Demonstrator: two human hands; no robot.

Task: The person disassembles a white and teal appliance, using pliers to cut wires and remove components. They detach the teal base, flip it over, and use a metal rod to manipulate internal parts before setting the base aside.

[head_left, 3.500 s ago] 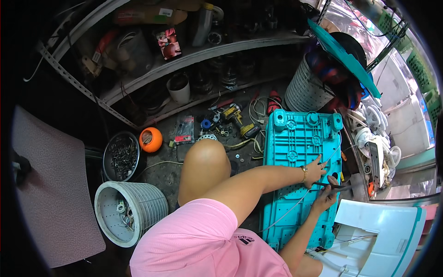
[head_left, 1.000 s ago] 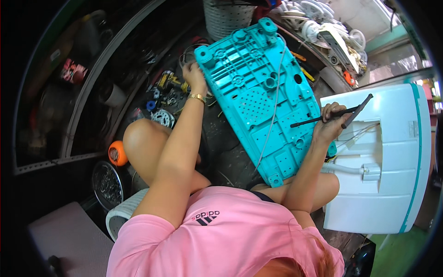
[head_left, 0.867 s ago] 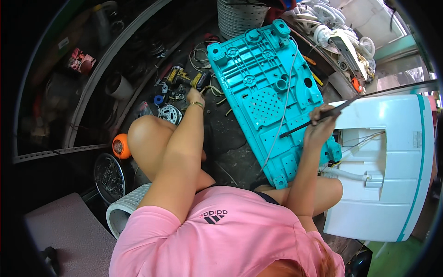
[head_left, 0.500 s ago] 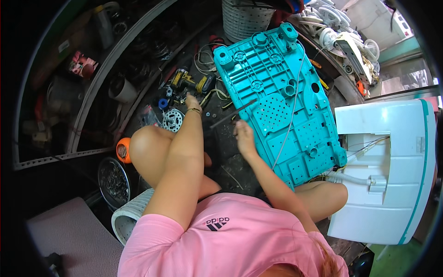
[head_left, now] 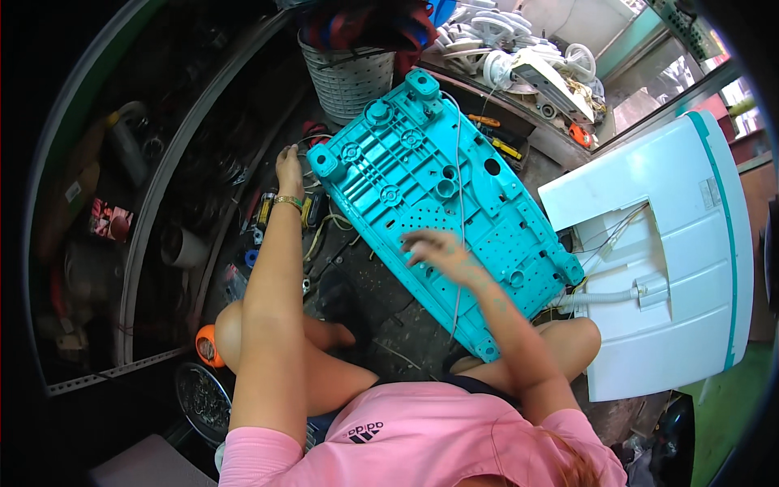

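Note:
A large turquoise plastic base (head_left: 422,183), ribbed and pierced with holes, lies slanted before me. Over its near-left half hovers my right hand (head_left: 442,253), slightly blurred, its fingers apart and loosely bent with nothing visible in them. My left hand (head_left: 290,174) is stretched far out beyond the base's far-left corner. Its fingers are drawn together beside a thin pale cable (head_left: 312,136); what they hold, if anything, is too small to make out. Below that wrist lies a yellow-and-black cordless drill (head_left: 312,213), partly covered by the forearm. A grey cord (head_left: 462,203) runs across the base.
A white panel housing (head_left: 690,268) with wires and a hose stands at the right. Behind the base is a grey perforated tub (head_left: 345,85). White pulley wheels (head_left: 495,31) are heaped at the far right. A metal bowl (head_left: 203,402) sits at my lower left, beside an orange object (head_left: 208,346).
My left hand has left the drill area and reached farther out. My right hand has moved from the base's left edge to above it. The dark rod across that edge no longer shows there.

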